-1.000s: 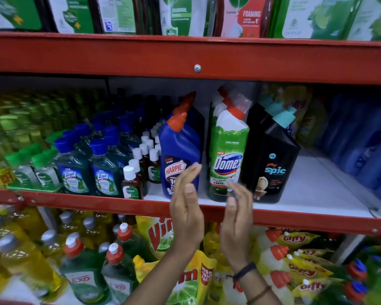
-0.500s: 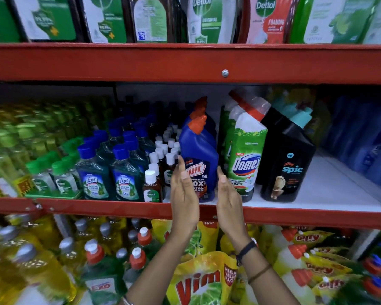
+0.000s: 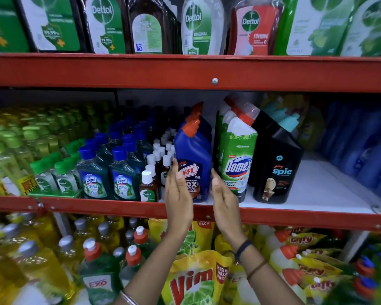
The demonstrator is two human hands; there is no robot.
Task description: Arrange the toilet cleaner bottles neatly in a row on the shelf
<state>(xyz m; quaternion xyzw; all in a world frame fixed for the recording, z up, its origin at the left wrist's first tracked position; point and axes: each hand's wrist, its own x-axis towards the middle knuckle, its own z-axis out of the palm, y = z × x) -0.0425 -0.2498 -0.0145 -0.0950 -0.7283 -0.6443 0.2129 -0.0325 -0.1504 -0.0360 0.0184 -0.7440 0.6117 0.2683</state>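
Note:
A blue Harpic bottle (image 3: 195, 159) with an orange cap stands at the front of the middle shelf (image 3: 295, 209), with more of the same lined up behind it. To its right stand a green-and-white Domex bottle (image 3: 239, 155) and a black Spic bottle (image 3: 277, 164), each heading its own row. My left hand (image 3: 178, 194) is flat against the Harpic bottle's left side. My right hand (image 3: 223, 199) is flat at its right side, in the gap beside the Domex bottle. Fingers on both hands are straight, not wrapped around the bottle.
Small brown Dettol bottles (image 3: 149, 186) and blue-capped Lizol bottles (image 3: 121, 172) crowd the shelf left of the Harpic. Bare white shelf lies right of the Spic bottle, with blue bottles (image 3: 365, 146) beyond. Dettol packs fill the shelf above; Vim pouches (image 3: 194, 280) and dish-liquid bottles lie below.
Both hands shifted left from in front of the Domex bottle to either side of the front Harpic bottle. The camera view moved closer and slightly right.

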